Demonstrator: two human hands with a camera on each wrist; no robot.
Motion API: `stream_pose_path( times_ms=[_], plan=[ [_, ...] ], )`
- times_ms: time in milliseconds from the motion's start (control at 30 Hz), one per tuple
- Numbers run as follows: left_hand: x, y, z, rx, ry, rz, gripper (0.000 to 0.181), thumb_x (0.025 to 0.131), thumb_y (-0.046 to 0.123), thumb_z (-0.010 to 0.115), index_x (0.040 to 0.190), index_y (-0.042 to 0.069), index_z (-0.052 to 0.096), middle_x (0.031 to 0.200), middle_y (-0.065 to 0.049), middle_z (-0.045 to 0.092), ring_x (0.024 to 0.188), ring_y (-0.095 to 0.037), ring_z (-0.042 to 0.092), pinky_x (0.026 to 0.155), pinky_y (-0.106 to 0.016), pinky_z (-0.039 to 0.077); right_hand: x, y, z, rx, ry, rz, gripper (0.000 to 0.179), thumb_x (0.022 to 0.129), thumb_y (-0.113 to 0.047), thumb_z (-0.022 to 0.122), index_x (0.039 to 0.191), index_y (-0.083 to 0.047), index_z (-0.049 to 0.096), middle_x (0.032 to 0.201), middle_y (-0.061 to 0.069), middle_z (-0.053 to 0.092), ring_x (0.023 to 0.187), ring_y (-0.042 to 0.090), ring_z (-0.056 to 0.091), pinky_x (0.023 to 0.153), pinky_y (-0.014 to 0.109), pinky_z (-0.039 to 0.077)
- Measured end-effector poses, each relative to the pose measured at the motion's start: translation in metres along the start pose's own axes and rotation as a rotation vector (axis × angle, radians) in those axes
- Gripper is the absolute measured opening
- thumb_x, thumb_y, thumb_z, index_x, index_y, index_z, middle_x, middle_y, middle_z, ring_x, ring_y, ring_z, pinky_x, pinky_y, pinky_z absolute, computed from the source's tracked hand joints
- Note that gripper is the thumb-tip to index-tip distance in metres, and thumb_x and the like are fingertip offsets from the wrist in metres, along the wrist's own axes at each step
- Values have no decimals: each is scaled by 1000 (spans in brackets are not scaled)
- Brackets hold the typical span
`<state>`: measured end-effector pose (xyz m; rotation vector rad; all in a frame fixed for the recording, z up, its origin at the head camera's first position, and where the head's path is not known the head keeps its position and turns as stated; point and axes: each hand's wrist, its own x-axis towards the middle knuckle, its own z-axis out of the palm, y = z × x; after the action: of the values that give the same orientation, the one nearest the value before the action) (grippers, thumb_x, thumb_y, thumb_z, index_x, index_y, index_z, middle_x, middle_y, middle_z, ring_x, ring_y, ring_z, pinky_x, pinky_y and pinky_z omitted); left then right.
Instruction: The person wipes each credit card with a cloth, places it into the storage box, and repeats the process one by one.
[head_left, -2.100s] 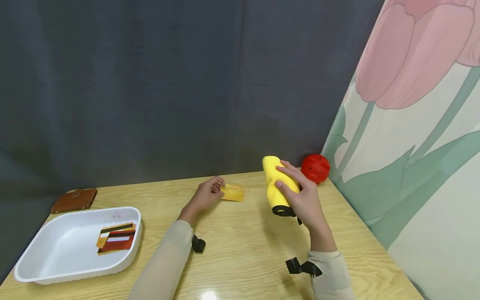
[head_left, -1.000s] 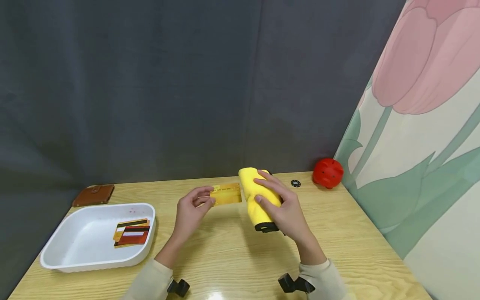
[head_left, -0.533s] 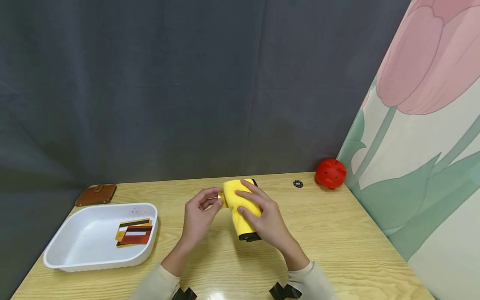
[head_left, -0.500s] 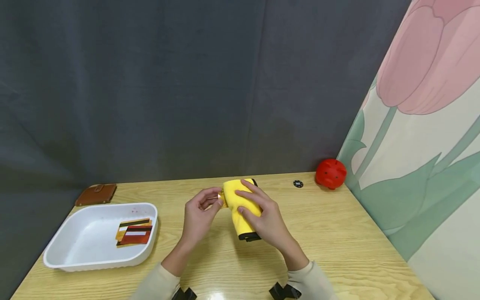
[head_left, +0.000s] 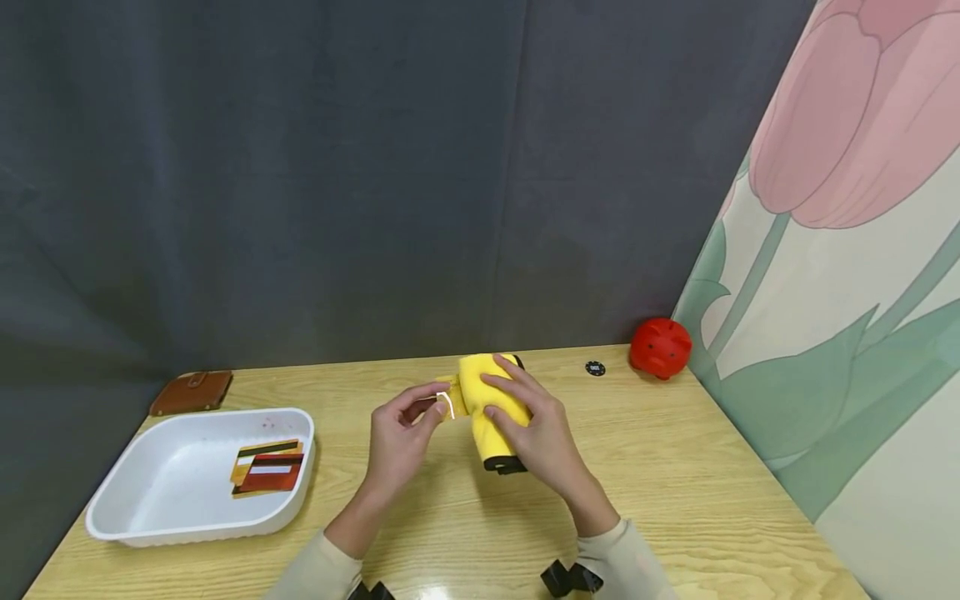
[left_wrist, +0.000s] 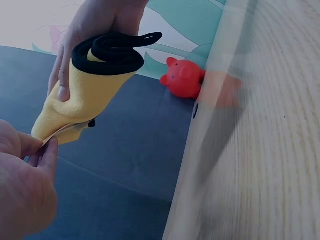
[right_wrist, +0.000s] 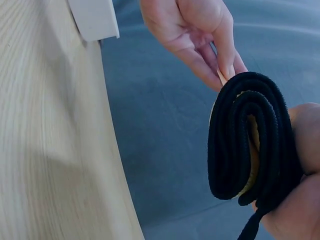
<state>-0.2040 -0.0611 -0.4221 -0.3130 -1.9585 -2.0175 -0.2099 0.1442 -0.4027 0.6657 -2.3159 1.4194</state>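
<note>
Above the middle of the wooden table, my right hand grips a rolled yellow cloth with black trim. My left hand pinches a yellow card by its edge and holds it against the side of the roll. In the left wrist view the card shows edge-on, pressed under the yellow cloth. In the right wrist view the left hand's fingers meet the roll's black spiral end.
A white tray at the left holds a few red and yellow cards. A brown wallet lies behind it. A red piggy bank and a small black chip sit at the back right, beside a tulip-patterned wall.
Both hands came together from the back of the table toward the middle. The card, held flat and apart from the roll a second ago, is now turned edge-on against the cloth.
</note>
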Motion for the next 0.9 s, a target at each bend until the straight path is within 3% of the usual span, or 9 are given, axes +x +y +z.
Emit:
stream_pose_path(
  times_ms=[133, 333, 567, 733, 900],
  plan=[
    [1, 2, -3, -20, 5, 15, 24, 94, -6, 69, 116, -3, 75, 121, -23, 71, 107, -23, 72, 85, -19, 61, 2, 6, -7, 9, 22, 27, 40, 92, -8, 77, 131, -17, 72, 156, 1, 54, 146, 28, 50, 91, 16, 55],
    [4, 6, -10, 1, 19, 25, 25, 93, -5, 71, 117, -1, 75, 120, -20, 71, 101, -10, 71, 84, -19, 61, 5, 20, -21, -15, 63, 105, 41, 92, -7, 77, 132, -15, 72, 156, 2, 54, 150, 29, 45, 94, 8, 47],
    [9, 12, -19, 1, 37, -28, 28, 91, -7, 72, 119, -3, 74, 121, -21, 70, 99, -9, 69, 85, -18, 60, 6, 24, -39, -11, 102, 143, 41, 93, -8, 76, 133, -16, 71, 157, -1, 53, 151, 26, 42, 99, 3, 41],
    [11, 16, -25, 5, -8, -72, 34, 88, -4, 77, 122, -1, 73, 125, -20, 70, 98, -9, 71, 83, -20, 62, 7, 22, -48, 10, 117, 144, 40, 94, -11, 75, 133, -18, 71, 157, -2, 53, 152, 24, 42, 98, 4, 42],
    [11, 19, -29, 36, -113, -70, 49, 86, -4, 79, 133, 4, 68, 131, -15, 65, 109, -9, 70, 94, -24, 59, 7, 21, -51, 25, 103, 149, 38, 97, -15, 74, 135, -18, 70, 158, -3, 51, 152, 25, 40, 96, 5, 44]
  ],
)
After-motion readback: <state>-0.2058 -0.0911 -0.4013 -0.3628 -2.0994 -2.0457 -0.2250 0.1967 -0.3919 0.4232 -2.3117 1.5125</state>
